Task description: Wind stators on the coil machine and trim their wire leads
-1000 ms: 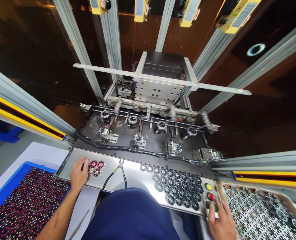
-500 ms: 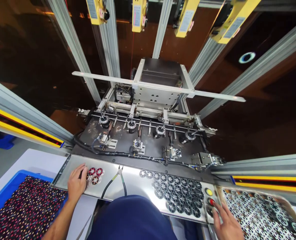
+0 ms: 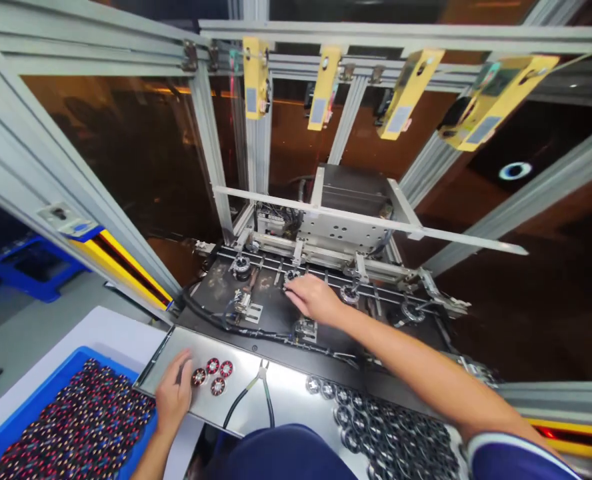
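Observation:
My right hand [image 3: 313, 298] stretches over the black machine bed, its fingers closed at the edge of a round metal motor part [image 3: 292, 275] on the second station from the left. The hand hides some of that part. At the left end of the steel tray [image 3: 246, 407], my left hand [image 3: 174, 390] is curled, with a dark gap or item between thumb and fingers that I cannot make out. Beside it lie several small wound stators [image 3: 218, 386] with red and copper coils. Wire cutters [image 3: 263, 375] with dark handles rest further right on the tray.
A blue bin [image 3: 71, 400] full of stators stands at the left. Rows of round metal parts [image 3: 371, 427] cover the tray's right side. Other stations hold round parts [image 3: 241, 268], and yellow units [image 3: 325, 90] hang above. A thin metal bar [image 3: 366, 220] crosses behind.
My right hand has left the red button at the right and reached across to the second station. The left hand stays by the stators. The view has shifted up and left.

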A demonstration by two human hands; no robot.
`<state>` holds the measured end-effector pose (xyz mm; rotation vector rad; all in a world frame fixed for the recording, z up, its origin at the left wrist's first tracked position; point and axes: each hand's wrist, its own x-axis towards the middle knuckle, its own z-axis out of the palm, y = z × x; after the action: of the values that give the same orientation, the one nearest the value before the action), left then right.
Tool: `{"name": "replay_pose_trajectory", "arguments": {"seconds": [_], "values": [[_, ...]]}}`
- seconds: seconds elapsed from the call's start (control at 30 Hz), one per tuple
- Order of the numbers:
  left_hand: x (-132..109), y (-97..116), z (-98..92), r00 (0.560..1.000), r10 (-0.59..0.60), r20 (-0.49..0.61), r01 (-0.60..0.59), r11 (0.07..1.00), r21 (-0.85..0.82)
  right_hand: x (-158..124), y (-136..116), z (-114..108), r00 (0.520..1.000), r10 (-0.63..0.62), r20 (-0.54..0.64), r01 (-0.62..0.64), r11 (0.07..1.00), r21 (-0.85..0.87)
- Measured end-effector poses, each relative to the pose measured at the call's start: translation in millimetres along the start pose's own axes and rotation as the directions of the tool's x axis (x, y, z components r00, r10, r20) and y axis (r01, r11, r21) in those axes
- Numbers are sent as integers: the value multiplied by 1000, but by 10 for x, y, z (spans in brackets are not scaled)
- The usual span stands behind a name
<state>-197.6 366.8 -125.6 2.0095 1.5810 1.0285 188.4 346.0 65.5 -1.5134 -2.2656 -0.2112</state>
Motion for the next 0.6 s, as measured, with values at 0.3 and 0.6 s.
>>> {"name": "replay_pose_trajectory", "arguments": {"seconds": [0.3, 0.6], "values": [[-85, 23, -335, 999, 1, -46, -2, 1000, -10, 1285, 242, 1229, 951, -50, 306, 54, 999, -3], [861, 517, -277, 956, 291, -39, -290, 957, 26, 1319, 289, 1404, 909, 177, 378, -240, 962, 127]]}}
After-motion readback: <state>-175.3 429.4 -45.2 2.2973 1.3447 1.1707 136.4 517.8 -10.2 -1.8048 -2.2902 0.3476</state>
